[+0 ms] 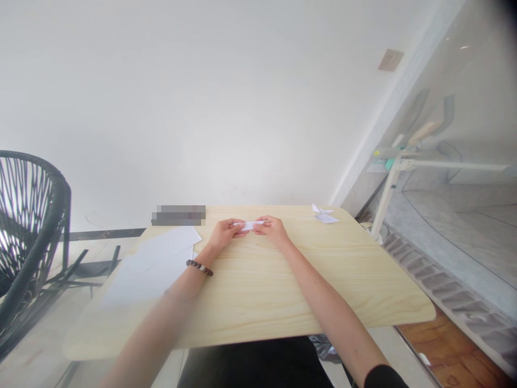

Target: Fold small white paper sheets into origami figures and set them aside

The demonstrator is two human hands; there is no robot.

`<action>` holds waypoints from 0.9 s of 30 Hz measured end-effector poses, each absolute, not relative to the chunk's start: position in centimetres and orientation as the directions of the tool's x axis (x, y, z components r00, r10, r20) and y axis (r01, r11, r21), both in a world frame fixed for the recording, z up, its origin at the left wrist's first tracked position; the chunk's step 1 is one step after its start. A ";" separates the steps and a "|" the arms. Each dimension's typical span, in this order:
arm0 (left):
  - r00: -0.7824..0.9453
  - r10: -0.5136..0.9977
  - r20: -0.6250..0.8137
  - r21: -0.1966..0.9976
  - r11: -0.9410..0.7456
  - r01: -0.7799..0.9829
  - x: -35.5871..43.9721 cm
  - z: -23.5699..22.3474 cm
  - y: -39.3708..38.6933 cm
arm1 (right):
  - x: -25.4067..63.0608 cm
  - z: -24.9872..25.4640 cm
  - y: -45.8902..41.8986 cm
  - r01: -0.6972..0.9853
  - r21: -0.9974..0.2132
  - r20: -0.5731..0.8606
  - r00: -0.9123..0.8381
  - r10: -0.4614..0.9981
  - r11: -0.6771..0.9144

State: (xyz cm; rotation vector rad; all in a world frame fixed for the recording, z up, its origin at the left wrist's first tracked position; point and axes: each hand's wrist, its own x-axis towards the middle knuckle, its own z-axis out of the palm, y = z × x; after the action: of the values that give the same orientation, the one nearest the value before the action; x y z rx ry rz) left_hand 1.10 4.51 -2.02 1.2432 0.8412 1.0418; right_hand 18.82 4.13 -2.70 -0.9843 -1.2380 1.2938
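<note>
A small folded strip of white paper [249, 226] is stretched between my two hands over the far middle part of the table. My left hand [226, 234] pinches its left end, thumb on the near face and fingers behind. At the other end, my right hand [273, 229] grips the strip in the same way. A dark beaded bracelet [200, 267] circles my left wrist. To the right lies a folded white paper piece [326, 219] with a pointed flap sticking up. Sheets of white paper [145, 269] spread across the table's left side, partly behind my left forearm.
The pale wooden table [343, 280] has rounded corners and stands near a white wall. A blurred-out object [178, 215] sits at its back left. A dark woven chair [36, 215] is at the left. On the right stands a white metal frame [390, 199] with grey handles.
</note>
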 end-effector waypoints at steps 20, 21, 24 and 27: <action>0.341 0.838 0.426 0.812 -0.520 0.264 1.1 -0.3 3.0 | 18.9 -2.5 4.1 -0.109 -0.993 0.069 -0.145 0.987 0.053; 0.368 0.820 0.438 0.791 -0.546 0.277 1.1 -0.2 2.9 | 18.9 -2.5 4.1 -0.099 -0.994 0.065 -0.141 0.988 0.051; 0.398 0.811 0.428 0.779 -0.555 0.292 1.3 -0.3 2.9 | 18.8 -2.4 4.0 -0.061 -0.996 0.067 -0.126 0.990 0.060; 0.343 0.845 0.411 0.788 -0.518 0.333 1.2 -0.8 3.1 | 18.7 -2.3 3.8 -0.019 -0.992 0.129 -0.137 0.982 0.127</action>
State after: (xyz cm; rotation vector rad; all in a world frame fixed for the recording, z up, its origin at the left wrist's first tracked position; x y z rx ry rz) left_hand 1.18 3.12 -0.77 2.0190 1.0250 1.1227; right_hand 18.68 3.79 -2.33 -1.0373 -1.3606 1.2171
